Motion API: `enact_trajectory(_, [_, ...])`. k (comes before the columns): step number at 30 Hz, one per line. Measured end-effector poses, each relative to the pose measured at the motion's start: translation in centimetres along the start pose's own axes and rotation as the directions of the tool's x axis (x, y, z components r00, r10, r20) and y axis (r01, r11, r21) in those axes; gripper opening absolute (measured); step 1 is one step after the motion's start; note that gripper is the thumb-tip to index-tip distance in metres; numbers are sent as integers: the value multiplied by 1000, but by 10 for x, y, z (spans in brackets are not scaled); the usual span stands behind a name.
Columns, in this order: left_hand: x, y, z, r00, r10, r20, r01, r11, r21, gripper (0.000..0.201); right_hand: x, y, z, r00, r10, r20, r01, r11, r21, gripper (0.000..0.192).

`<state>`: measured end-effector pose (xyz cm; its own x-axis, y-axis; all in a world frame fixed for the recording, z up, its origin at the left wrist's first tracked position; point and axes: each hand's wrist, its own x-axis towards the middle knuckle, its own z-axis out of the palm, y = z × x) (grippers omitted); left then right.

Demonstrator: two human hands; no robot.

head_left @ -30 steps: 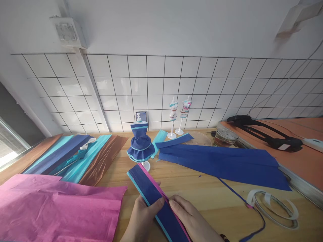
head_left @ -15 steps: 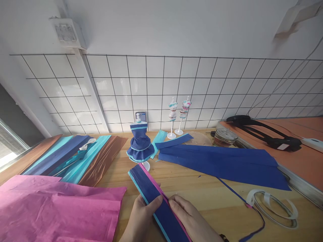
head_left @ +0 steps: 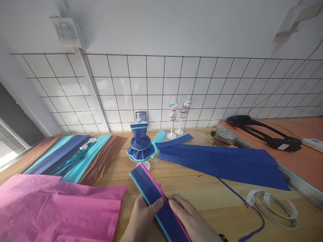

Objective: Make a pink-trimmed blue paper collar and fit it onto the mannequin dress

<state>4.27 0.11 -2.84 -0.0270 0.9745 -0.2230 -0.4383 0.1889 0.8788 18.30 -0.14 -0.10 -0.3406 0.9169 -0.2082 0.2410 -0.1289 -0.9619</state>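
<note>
Both the left hand [head_left: 142, 215] and the right hand [head_left: 190, 218] pinch the layered paper strip [head_left: 153, 195] at 6 o'clock; wrists and the strip's near end are cut off.

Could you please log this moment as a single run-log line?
left hand: pinching layered paper strip | right hand: pinching same strip | strip: flat on table | nearby: pink sheet, dressed mannequin

There is just one camera, worn on the person's head, so no second view shares the scene. It looks forward and a little down across the wooden table [head_left: 202, 195] toward the white tiled wall [head_left: 202, 87] at the back, which fills the top half. The left hand [head_left: 143, 215] and right hand [head_left: 189, 218] sit very close at the bottom edge, while the little dress stand [head_left: 140, 143] is farther off near the wall.
</note>
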Motion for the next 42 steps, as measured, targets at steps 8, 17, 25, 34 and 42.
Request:
enact_trajectory(8, [-2,4,3,1000,-16,2,16,1000,-15,30,-2,-1,-2,1000,11,16,-11,1000,-7,35])
enact_trajectory(17, [-2,3,2,1000,-17,3,17,1000,-4,29,1,2,0,999,31,-26,-32,999,-34,34])
enact_trajectory(25, [-1,6,2,996,-83,-35,81,995,-61,28,0,0,1,1000,-7,0,7,1000,-22,32])
enact_trajectory(34, [0,5,1,998,-47,-47,46,999,-15,29,0,-2,1,999,32,-14,-32,998,-46,31])
enact_trajectory(42, [-2,3,1,1000,-13,2,13,999,32,28,-1,0,-1,1000,23,-17,-23,999,-43,33])
